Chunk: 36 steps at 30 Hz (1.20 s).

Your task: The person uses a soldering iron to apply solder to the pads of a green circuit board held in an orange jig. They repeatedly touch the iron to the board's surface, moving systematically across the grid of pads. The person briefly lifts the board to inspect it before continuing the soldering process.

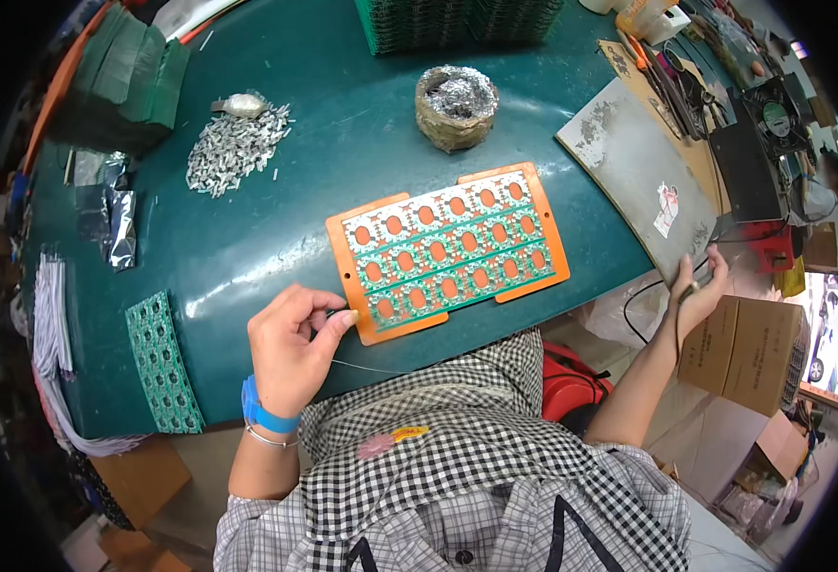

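"What's the left hand got?"

"Thumb and forefinger are drawn together at the near left corner of that flat orange tray. Whether they're pinching it, I can't tell. A thin grey wire trails right from beneath the hand."

"And on the tray?"

"A green-and-white circuit panel with three rows of oval openings. It sits mid-table, near side, on the dark green tabletop."

"The right hand?"

"Fingers half curled by the near corner of the scuffed grey metal plate, over on the right. Can't see if it's gripping anything."

"Further out?"

"A bare green circuit panel near left, a heap of small silvery pieces far left, and a rough brown bowl of crumpled foil beyond the tray."
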{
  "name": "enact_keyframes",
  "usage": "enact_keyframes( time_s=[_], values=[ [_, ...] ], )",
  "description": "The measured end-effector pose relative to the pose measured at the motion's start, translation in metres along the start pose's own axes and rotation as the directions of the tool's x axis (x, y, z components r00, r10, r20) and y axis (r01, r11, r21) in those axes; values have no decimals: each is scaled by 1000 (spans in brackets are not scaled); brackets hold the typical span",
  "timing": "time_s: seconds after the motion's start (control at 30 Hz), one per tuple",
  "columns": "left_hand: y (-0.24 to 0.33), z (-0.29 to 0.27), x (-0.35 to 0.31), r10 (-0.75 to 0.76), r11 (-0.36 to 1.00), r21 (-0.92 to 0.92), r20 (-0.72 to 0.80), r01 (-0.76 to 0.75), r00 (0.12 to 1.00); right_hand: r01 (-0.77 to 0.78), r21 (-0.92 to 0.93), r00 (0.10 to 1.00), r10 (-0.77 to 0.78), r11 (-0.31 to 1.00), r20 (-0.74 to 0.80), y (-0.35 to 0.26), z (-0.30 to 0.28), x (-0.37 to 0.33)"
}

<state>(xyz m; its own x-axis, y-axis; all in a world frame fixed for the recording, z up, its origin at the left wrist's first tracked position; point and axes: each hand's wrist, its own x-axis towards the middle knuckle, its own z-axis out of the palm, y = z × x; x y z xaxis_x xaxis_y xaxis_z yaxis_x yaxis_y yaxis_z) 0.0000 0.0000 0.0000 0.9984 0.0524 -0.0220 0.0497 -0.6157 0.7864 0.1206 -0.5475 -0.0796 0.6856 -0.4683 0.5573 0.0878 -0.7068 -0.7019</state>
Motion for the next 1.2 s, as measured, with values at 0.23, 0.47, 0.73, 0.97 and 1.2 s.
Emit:
enact_keyframes(
  time_s=[0.23, 0.47, 0.73, 0.97, 1.2],
  values=[
    [-5, 10, 12, 20, 968, -246, -159, -59, 987, 223, 268, 869, -316, 937, 380, -166, 110, -3],
    [4, -18, 15, 19, 974, -221, -84, -38, 996, 238, 382, 735, -422, 893, 530, -222, 208, -21],
    [-14, -34, 26, -56, 991, -126, -188, 33, 981, 398, 394, 705, -551, 828, 447, -231, 236, -21],
    [-1, -20, 45, 125, 991, 81, -231, -109, 965, 172, 580, 717, -505, 796, 481, -267, 136, -43],
    [-11, -3, 56, 185, 980, 111, -237, -163, 954, 103, 555, 471, -532, 825, 703, -263, 84, -104]
  ],
)
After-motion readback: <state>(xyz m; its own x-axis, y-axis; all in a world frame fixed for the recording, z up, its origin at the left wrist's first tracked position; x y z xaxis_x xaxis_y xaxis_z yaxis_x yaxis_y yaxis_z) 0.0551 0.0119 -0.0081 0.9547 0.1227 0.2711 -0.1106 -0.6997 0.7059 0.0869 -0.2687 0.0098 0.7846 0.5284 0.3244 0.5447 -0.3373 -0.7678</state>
